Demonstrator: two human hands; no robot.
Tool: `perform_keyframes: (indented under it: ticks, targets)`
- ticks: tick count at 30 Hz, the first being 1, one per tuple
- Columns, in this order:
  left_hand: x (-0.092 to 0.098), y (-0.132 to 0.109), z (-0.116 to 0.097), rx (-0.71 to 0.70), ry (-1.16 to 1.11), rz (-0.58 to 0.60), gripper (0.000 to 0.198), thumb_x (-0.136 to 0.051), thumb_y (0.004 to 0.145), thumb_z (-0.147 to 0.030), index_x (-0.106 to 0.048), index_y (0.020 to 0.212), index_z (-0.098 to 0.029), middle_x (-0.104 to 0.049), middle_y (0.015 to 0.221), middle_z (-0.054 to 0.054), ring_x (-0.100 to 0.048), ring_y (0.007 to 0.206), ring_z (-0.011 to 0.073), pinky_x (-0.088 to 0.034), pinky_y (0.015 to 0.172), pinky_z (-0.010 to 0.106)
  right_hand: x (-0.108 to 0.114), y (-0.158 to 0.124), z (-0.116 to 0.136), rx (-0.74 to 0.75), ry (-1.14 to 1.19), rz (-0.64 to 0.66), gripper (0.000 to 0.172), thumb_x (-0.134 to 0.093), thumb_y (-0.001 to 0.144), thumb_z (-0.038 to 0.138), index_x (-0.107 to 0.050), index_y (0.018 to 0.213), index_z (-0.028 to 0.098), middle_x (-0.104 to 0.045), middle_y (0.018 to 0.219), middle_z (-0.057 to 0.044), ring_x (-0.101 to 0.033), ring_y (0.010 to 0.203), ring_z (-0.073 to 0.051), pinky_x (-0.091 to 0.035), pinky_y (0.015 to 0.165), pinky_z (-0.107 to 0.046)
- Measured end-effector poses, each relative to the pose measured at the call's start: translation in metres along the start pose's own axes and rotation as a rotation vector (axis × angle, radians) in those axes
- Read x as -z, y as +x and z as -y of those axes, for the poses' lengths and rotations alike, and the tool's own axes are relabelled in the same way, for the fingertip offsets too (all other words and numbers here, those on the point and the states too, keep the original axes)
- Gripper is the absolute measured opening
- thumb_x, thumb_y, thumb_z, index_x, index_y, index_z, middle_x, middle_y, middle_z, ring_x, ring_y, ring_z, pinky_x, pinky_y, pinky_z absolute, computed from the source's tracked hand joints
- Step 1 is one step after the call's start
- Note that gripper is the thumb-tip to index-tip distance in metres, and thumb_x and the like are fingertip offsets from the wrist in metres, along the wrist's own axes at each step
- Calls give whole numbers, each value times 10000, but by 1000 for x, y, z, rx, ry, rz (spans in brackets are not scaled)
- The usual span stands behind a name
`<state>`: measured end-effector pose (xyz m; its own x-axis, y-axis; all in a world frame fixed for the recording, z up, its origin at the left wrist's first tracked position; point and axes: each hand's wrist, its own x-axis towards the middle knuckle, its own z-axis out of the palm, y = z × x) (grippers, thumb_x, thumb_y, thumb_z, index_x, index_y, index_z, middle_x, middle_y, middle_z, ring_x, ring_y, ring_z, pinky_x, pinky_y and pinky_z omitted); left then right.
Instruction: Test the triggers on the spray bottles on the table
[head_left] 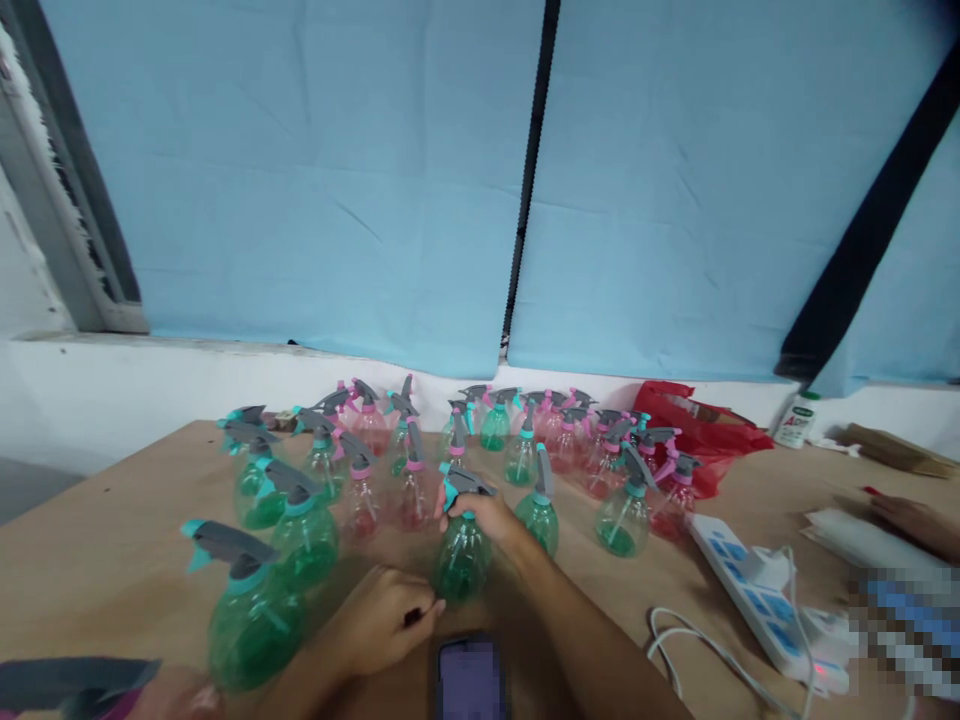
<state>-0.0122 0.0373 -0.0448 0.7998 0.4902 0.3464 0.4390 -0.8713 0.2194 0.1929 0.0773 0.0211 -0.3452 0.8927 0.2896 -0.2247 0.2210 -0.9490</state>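
Note:
My right hand (487,512) is closed around the grey and teal spray head of a green spray bottle (463,565), which stands upright on the table before me. Close to the base of that bottle, on its left, my left hand (390,612) is curled into a loose fist, and I see nothing held in it. Two larger-looking green spray bottles (251,630) stand to the left of my left hand. Behind my hands are several more green and pink spray bottles (361,500), all with grey trigger heads.
A phone (470,678) lies at the front edge. To the right are a white power strip (757,600) with cables, a red plastic bag (694,435) and a white bottle (796,420). Another person's hand (919,522) shows at far right. Blue curtains (337,180) hang behind.

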Motion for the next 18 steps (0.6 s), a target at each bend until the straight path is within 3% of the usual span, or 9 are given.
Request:
perform_keyframes:
  ticks: [18]
  targets:
    - [1,2,0,9,-45,6,444,-478,1061,-274,-454,628,-181,-492,574,-31,-464,534,103,-230,556,297,-3,-4,2,35,-46,1,288,-643,687,404,-765,881,229,-740,746,-24,-687,695,-215,-528,643,-319]
